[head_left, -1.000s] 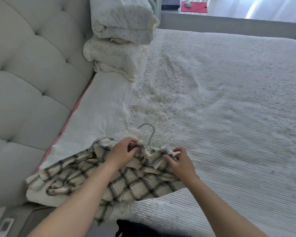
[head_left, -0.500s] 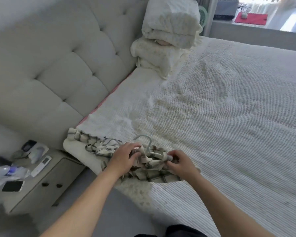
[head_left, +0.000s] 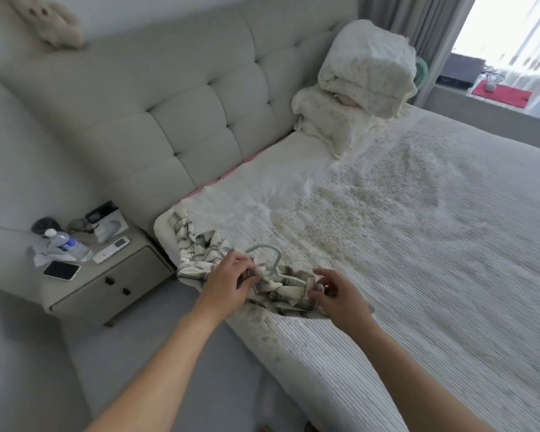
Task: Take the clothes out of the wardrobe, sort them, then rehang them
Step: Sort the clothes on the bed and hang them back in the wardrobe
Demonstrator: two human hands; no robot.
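We're gripping plaid shirt (head_left: 200,254) bunched on hanger (head_left: 275,269): left hand (head_left: 228,283) clamped at 9 o'clock, right hand (head_left: 337,296) pinching 3 o'clock end, hanger axis running 9-to-3.

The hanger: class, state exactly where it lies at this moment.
In the head view, the pale green hanger lies on the plaid shirt at the bed's near left corner, between the left hand and right hand.

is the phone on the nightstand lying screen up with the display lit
No, the phone lies flat near the front of the nightstand with its dark face up, showing no lit display.
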